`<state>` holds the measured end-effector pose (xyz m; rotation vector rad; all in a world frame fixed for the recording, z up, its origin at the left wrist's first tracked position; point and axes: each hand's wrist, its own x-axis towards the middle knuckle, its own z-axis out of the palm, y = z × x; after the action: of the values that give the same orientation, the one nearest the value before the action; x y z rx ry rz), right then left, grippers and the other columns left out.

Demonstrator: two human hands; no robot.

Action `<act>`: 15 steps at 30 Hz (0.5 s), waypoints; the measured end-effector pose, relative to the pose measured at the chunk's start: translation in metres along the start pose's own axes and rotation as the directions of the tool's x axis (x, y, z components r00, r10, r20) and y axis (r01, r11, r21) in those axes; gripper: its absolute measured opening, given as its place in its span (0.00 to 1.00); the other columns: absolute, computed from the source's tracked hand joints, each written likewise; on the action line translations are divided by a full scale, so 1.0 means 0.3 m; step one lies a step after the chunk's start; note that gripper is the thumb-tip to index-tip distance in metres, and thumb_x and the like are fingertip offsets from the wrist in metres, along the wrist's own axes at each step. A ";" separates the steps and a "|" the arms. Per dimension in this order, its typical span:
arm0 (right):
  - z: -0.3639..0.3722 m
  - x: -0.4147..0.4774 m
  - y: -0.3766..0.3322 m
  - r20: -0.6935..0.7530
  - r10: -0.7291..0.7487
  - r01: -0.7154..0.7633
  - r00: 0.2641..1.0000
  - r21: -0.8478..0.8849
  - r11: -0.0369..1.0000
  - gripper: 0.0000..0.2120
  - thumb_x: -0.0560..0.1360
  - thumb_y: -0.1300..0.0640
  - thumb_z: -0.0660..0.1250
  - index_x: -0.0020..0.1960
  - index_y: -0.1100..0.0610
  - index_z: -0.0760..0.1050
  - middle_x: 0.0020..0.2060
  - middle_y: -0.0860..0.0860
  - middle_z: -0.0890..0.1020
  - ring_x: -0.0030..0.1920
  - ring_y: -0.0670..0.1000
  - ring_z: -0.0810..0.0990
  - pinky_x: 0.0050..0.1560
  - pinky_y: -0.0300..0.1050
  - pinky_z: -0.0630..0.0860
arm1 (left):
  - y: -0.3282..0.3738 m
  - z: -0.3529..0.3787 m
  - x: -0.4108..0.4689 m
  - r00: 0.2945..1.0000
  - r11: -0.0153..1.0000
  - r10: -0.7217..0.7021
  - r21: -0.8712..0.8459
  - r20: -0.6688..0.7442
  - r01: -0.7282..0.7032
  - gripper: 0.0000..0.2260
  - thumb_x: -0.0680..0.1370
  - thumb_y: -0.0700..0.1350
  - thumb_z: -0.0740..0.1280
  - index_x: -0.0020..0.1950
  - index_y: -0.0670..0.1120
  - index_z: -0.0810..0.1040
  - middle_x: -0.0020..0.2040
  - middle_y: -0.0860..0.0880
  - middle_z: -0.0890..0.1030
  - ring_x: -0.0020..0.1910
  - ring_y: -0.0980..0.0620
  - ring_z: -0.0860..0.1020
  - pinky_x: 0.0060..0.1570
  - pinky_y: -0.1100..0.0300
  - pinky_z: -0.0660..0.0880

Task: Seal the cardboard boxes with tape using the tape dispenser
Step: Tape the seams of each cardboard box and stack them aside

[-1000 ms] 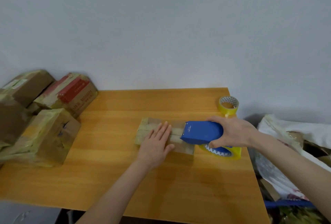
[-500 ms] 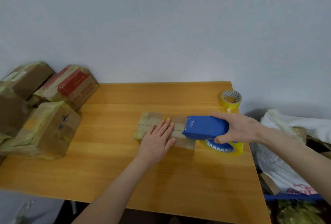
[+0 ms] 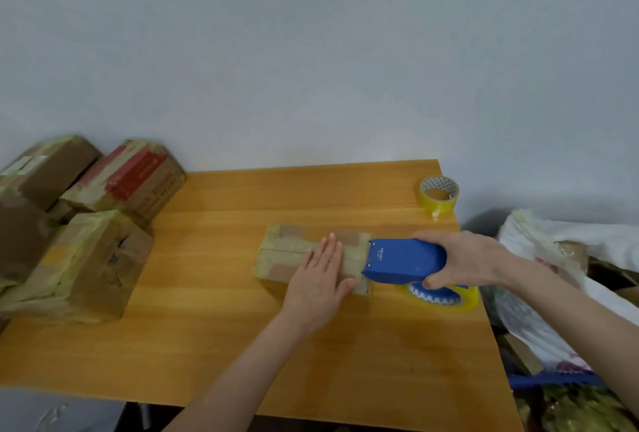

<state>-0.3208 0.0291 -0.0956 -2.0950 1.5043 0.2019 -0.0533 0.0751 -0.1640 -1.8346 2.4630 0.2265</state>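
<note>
A small flat cardboard box (image 3: 290,253), wrapped in yellowish tape, lies in the middle of the wooden table (image 3: 214,345). My left hand (image 3: 320,281) presses flat on its right half with straight fingers. My right hand (image 3: 463,259) grips a blue tape dispenser (image 3: 403,260) loaded with a yellow tape roll (image 3: 439,297). The dispenser's front edge sits at the box's right end.
Several taped cardboard boxes (image 3: 86,259) are piled at the table's left end. A spare yellow tape roll (image 3: 439,193) stands at the back right corner. White bags and clutter (image 3: 553,276) lie beyond the right table edge. A plain wall stands behind.
The dispenser and my right hand have stayed at the box's right end, shifting only slightly right. My left hand keeps pressing on the box. The camera view has shifted a little.
</note>
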 end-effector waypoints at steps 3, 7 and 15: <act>-0.004 -0.007 -0.015 -0.010 0.004 -0.004 1.000 -0.035 0.999 0.36 0.68 0.41 0.71 0.72 0.39 0.60 0.54 0.41 0.77 0.51 0.48 0.77 0.50 0.45 0.78 | 0.012 0.002 0.016 0.995 0.996 0.094 0.009 0.031 -0.094 0.35 0.71 0.67 0.31 0.73 0.50 0.33 0.75 0.52 0.33 0.75 0.55 0.34 0.76 0.53 0.39; 0.030 0.009 -0.043 -0.052 -0.029 0.031 0.998 0.036 0.999 0.35 0.67 0.41 0.71 0.70 0.39 0.61 0.53 0.40 0.77 0.49 0.47 0.78 0.45 0.43 0.77 | -0.062 -0.006 0.026 0.996 0.995 0.087 0.041 0.028 -0.088 0.31 0.76 0.64 0.36 0.74 0.50 0.34 0.75 0.53 0.35 0.75 0.57 0.35 0.76 0.55 0.40; 0.060 0.021 0.006 -0.028 -0.069 0.073 0.997 0.219 0.973 0.34 0.65 0.47 0.73 0.66 0.33 0.61 0.51 0.40 0.77 0.48 0.44 0.78 0.48 0.46 0.78 | -0.111 0.009 0.027 0.995 0.995 0.089 0.045 0.045 -0.091 0.34 0.72 0.66 0.28 0.74 0.50 0.34 0.75 0.54 0.34 0.74 0.59 0.35 0.76 0.57 0.41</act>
<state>-0.3169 0.0327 -0.1139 -1.9740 1.3921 -0.0122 -0.0240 0.0584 -0.1705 -1.6851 2.5022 0.2083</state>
